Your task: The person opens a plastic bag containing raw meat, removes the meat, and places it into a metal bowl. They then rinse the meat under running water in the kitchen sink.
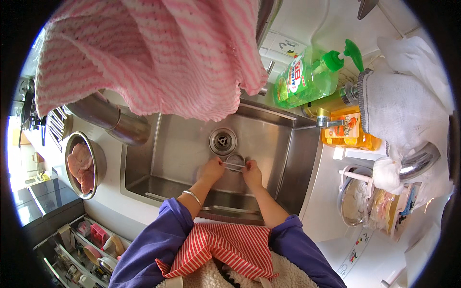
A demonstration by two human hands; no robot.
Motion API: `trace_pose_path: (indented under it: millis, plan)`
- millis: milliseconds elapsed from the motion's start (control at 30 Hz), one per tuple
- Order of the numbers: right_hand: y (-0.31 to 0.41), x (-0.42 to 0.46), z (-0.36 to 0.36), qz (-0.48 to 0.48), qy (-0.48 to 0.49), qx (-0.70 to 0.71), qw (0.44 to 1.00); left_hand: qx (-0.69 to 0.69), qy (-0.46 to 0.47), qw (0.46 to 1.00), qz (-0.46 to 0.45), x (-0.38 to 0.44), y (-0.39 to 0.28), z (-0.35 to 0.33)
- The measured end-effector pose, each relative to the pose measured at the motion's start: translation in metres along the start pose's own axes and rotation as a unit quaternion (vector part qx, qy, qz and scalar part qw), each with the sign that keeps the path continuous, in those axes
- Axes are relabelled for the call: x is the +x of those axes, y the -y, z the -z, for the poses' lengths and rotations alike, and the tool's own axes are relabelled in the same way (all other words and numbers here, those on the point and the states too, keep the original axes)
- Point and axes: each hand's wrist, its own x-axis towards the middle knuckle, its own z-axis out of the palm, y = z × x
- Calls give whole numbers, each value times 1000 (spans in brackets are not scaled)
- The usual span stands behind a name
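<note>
My left hand (212,168) and my right hand (252,174) are over a stainless steel sink (180,144). Stretched between their fingertips is a thin white strip (232,164), pinched at each end; what it is made of I cannot tell. Just behind the strip lies a round mesh sink strainer (236,161), close to the drain (223,141). Whether the fingers also touch the strainer's rim is unclear.
A pink striped cloth (151,54) hangs over the sink's far left. Raw meat (81,162) sits in a metal bowl (94,180) at left. A green pump bottle (306,77), an orange bottle (351,131) and a white cloth (407,104) are at right. Below left, a drawer (75,234) stands pulled out.
</note>
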Motion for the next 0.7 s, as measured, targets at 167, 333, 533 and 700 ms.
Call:
trace_pose_path:
  millis: [167,333,533,700]
  plan:
    - [-35,10,-24,-134,44,155,978,-96,93,990,50,-11,-15,12]
    - [-12,6,-1,-216,75,375,898,-277,84,951,108,-13,-4,2]
    - [15,-3,16,-174,97,317,927,-352,17,935,32,-13,-10,9]
    - [33,-11,25,-162,85,231,956,-402,31,914,53,-27,-29,18]
